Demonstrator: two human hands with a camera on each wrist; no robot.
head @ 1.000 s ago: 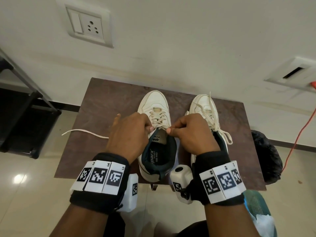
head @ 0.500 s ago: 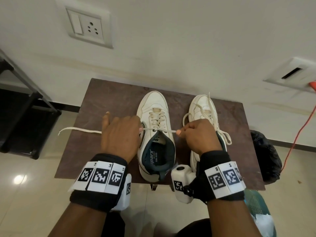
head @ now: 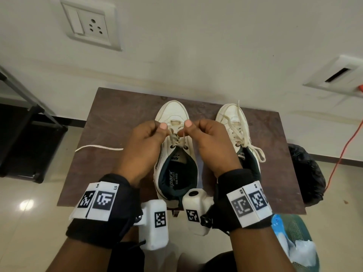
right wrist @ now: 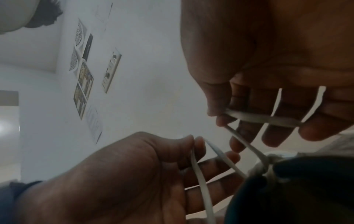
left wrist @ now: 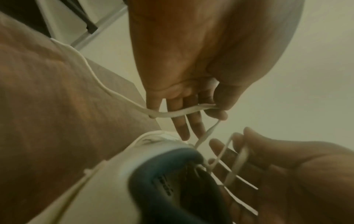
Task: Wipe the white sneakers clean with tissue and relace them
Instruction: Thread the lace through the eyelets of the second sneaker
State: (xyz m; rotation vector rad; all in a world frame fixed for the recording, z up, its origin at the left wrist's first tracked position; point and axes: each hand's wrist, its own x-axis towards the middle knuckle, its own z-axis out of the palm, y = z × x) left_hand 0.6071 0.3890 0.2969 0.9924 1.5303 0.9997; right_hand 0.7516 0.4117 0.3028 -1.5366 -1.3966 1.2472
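White sneakers, two, stand side by side on the brown table [head: 117, 118]; the left sneaker [head: 174, 146] sits between both hands. Left hand [head: 141, 146] and right hand [head: 212, 146] each pinch one end of its shoelace [head: 177, 137] above the eyelets, raised from the sideways pull half a second ago. Left wrist view adds the lace's tail [left wrist: 91, 72] trailing across the table. Right wrist view shows the lace crossing at the tongue [right wrist: 268, 160]

Both hands are up close together, knuckles nearly meeting, wrists in black bands. Left hand [head: 144, 139] has thumb and forefinger pinched tight, other fingers loosely curled. Right hand [head: 211, 140] mirrors it with the same pinch.
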